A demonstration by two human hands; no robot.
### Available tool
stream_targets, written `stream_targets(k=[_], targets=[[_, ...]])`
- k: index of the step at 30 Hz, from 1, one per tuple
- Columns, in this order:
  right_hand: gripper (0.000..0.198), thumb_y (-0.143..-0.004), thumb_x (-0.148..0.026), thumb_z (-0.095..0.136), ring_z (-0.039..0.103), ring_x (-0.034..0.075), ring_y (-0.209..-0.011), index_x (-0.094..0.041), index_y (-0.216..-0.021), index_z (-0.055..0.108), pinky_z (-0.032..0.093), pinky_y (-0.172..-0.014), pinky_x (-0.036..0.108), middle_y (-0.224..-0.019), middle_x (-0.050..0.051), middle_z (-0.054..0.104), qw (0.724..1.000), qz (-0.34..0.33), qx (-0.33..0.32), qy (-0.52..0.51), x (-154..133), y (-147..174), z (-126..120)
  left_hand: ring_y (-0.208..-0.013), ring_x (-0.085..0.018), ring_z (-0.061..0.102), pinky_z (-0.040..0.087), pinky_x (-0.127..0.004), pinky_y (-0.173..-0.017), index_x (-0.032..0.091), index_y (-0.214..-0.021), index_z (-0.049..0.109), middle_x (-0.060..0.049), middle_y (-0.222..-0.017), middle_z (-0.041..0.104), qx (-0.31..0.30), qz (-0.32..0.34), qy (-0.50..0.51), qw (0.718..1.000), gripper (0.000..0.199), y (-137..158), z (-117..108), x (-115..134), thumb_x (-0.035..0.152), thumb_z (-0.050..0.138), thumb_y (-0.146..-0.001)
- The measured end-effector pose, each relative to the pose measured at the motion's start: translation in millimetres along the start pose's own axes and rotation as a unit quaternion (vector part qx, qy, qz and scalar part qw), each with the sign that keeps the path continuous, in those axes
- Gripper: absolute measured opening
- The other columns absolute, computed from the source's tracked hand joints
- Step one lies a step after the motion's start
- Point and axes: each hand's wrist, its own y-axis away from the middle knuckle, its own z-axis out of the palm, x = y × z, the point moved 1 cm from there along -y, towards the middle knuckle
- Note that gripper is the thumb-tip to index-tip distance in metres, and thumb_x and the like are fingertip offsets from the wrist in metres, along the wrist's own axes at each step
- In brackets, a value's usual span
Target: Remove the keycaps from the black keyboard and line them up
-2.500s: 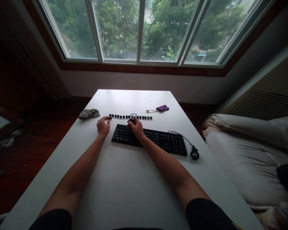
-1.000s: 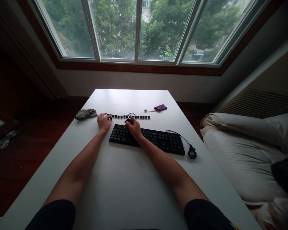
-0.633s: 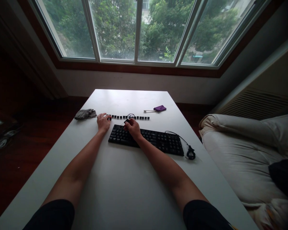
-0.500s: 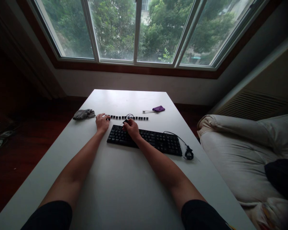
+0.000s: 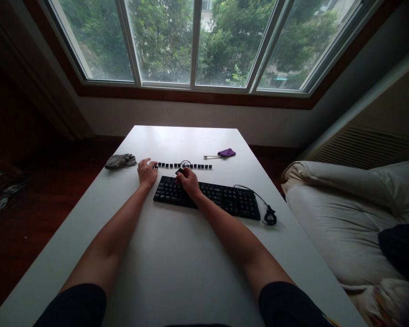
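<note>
A row of small black keycaps lies across the white table behind a black keyboard. My left hand is at the row's left end, its thumb and curled fingers closed around a keycap that they partly hide. Over the upper left of the keyboard, my right hand pinches a keycap puller, a small black handle with thin wire pointing left. The keys beneath the right hand are partly hidden. Behind that hand, a round clear object stands in the keycap row.
A grey cloth lies left of my left hand. Farther back are a purple cloth and a thin white-tipped stick. The keyboard's coiled cable rests near the table's right edge, beside a pale sofa.
My left hand's fingers have shifted slightly at the left end of the keycap row. My right hand keeps its pinch over the keyboard. The whole view has moved a little.
</note>
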Motion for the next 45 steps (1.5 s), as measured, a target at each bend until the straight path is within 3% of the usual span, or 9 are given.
stream_targets(k=[5,10,20,45], targets=[[0.025,-0.084,-0.042,0.069,0.068,0.017,-0.054,-0.024,-0.092,0.053,0.056,-0.049,0.025,-0.067,-0.004,0.067,1.0,-0.008,-0.004,0.002,-1,1,-1,-0.122,-0.035,0.049,0.04,-0.049,-0.103,0.023,-0.115,0.07,-0.013,-0.123,0.063,0.016,-0.051,0.002,0.999,0.029,7,-10,4,0.019,0.055,-0.091],[0.025,-0.084,-0.042,0.069,0.068,0.017,-0.055,-0.024,-0.09,0.053,0.056,-0.05,0.026,-0.068,-0.003,0.067,1.0,-0.008,-0.007,0.001,-3,2,-1,-0.117,-0.036,0.05,0.04,-0.048,-0.095,0.023,-0.12,0.067,-0.014,-0.116,0.068,-0.016,-0.082,-0.021,0.996,0.031,11,-15,8,0.02,0.051,-0.093],[0.027,-0.083,-0.044,0.07,0.067,0.016,-0.053,-0.024,-0.092,0.053,0.055,-0.048,0.025,-0.066,-0.004,0.067,1.0,-0.005,-0.002,0.003,2,-1,0,-0.114,-0.034,0.053,0.039,-0.046,-0.096,0.024,-0.126,0.063,-0.012,-0.113,0.071,-0.047,-0.063,-0.005,0.997,0.035,9,-12,9,0.02,0.051,-0.093],[0.028,-0.082,-0.045,0.07,0.067,0.016,-0.053,-0.024,-0.09,0.053,0.055,-0.049,0.025,-0.066,-0.004,0.065,1.0,-0.004,-0.006,0.004,-3,1,0,-0.114,-0.034,0.054,0.042,-0.047,-0.096,0.022,-0.124,0.065,-0.013,-0.117,0.07,-0.042,-0.056,-0.003,0.998,0.036,8,-12,7,0.02,0.049,-0.092]])
